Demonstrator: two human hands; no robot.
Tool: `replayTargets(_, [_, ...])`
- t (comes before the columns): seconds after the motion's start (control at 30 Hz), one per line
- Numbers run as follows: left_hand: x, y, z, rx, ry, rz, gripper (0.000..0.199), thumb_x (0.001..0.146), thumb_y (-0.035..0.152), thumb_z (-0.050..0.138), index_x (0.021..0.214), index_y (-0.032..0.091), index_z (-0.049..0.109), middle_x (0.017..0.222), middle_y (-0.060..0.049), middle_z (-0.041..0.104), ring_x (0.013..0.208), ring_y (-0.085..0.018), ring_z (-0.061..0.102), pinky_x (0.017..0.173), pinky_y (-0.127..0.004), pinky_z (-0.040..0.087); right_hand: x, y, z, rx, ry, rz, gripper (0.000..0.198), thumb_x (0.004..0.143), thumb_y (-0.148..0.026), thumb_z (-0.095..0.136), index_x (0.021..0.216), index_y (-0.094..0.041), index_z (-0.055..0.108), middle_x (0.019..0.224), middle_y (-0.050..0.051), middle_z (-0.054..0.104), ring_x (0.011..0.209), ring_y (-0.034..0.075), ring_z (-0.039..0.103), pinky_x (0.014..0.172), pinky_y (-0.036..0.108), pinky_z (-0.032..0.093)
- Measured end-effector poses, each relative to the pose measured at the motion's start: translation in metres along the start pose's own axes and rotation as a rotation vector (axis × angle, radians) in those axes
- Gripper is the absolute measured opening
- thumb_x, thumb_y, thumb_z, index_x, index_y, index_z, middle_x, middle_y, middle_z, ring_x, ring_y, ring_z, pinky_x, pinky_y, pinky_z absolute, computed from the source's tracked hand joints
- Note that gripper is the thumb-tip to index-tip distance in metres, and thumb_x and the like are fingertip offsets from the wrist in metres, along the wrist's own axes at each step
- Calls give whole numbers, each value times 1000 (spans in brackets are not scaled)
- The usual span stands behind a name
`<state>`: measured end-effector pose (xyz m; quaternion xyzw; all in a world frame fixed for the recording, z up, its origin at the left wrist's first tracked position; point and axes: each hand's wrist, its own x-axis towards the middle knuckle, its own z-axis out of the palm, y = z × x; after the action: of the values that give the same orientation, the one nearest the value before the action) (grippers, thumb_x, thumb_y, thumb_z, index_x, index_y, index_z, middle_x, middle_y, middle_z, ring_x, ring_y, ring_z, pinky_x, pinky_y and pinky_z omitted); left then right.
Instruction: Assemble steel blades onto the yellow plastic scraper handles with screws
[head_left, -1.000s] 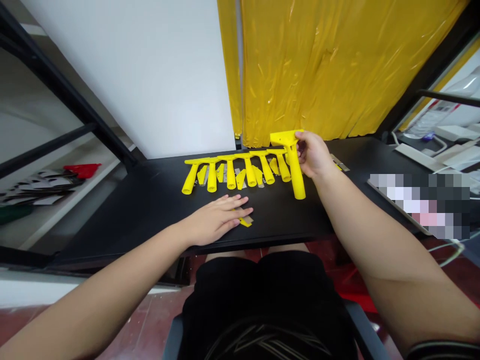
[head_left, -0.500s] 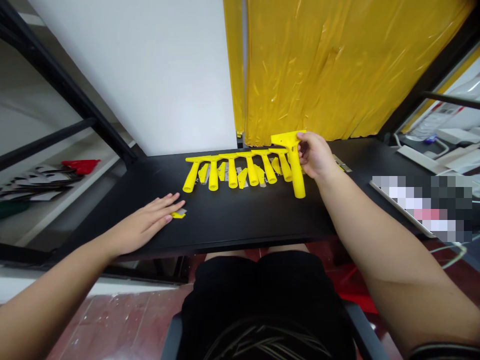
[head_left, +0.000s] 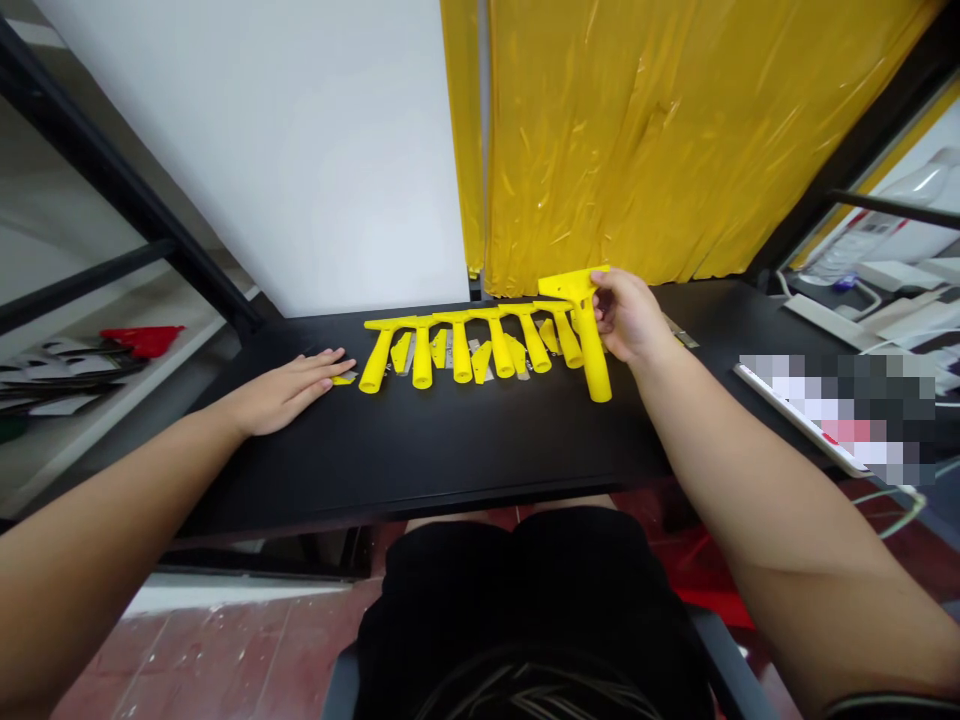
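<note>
My right hand (head_left: 632,316) grips the head of a yellow T-shaped scraper handle (head_left: 595,357), with its hollow grip pointing down toward me. This handle stands at the right end of a row of several matching yellow handles (head_left: 462,352) on the black table (head_left: 450,445). Small yellow plates (head_left: 481,362) with grey metal blades lie among the row, partly hidden by the grips. Palm down, my left hand (head_left: 292,393) lies flat on the table left of the row, fingers stretched out. Its fingertips cover part of another small yellow plate (head_left: 343,379).
A white panel (head_left: 315,150) and yellow plastic sheeting (head_left: 600,140) rise behind the table. Black frame bars (head_left: 112,170) flank the left side. A shelf there holds a red item (head_left: 142,341). A pale-edged flat object, partly pixelated (head_left: 795,415), lies at the right.
My left hand has slid away from me along the table with the small yellow plate under its fingers, reaching the row's left end. My right hand stays on the same handle.
</note>
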<state>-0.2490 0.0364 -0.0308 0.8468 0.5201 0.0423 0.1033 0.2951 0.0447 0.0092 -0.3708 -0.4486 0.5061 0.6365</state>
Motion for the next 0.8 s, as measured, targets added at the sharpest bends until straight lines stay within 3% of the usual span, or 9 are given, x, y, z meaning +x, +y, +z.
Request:
replayTargets(0.27, [25, -5, -4, 47, -5, 128, 90, 103, 82, 26, 159, 20, 59, 174, -11, 44, 165, -28, 37, 139, -48, 19, -1, 0, 0, 8, -26, -21, 42, 67, -42, 88, 72, -23, 51, 58, -7, 48, 42, 6, 37, 35, 19, 13])
replayTargets(0.37, [23, 0, -4, 36, 66, 139, 87, 104, 79, 32, 160, 19, 58, 173, -10, 47, 165, -28, 39, 139, -48, 20, -1, 0, -1, 4, -33, -21, 42, 66, -42, 87, 72, -23, 51, 58, -8, 46, 42, 5, 37, 35, 19, 14])
replayTargets(0.43, [19, 8, -3, 35, 165, 20, 82, 105, 73, 35, 163, 17, 51, 175, -8, 45, 165, -28, 37, 139, -49, 21, -1, 0, -1, -7, -31, -26, 42, 67, -43, 87, 72, -23, 50, 59, -8, 45, 42, 5, 37, 35, 19, 14])
replayTargets(0.5, [15, 17, 0, 49, 276, -229, 78, 106, 63, 39, 167, 14, 43, 177, -9, 42, 166, -28, 35, 138, -48, 25, -1, 0, -1, -12, -27, -33, 42, 69, -44, 86, 72, -24, 49, 59, -8, 45, 42, 5, 37, 35, 19, 14])
replayTargets(0.6, [13, 30, 9, 48, 347, -504, 85, 107, 56, 39, 167, -4, 31, 176, -27, 35, 163, -44, 35, 133, -60, 32, -1, 0, 0, -5, -21, -29, 42, 68, -43, 86, 72, -23, 49, 59, -7, 46, 42, 5, 37, 35, 19, 13])
replayTargets(0.67, [16, 38, 18, 34, 318, -578, 89, 107, 57, 36, 165, -10, 31, 172, -35, 36, 161, -50, 36, 130, -64, 35, -2, -1, 1, -6, -19, -17, 41, 67, -42, 86, 71, -23, 50, 59, -7, 46, 42, 5, 37, 35, 19, 13])
replayTargets(0.8, [32, 53, 31, 37, 257, -618, 96, 104, 63, 36, 167, -9, 30, 173, -39, 30, 165, -51, 27, 132, -64, 29, -5, -3, 2, -23, -19, -25, 40, 66, -42, 85, 72, -24, 51, 60, -6, 47, 43, 6, 37, 35, 20, 13])
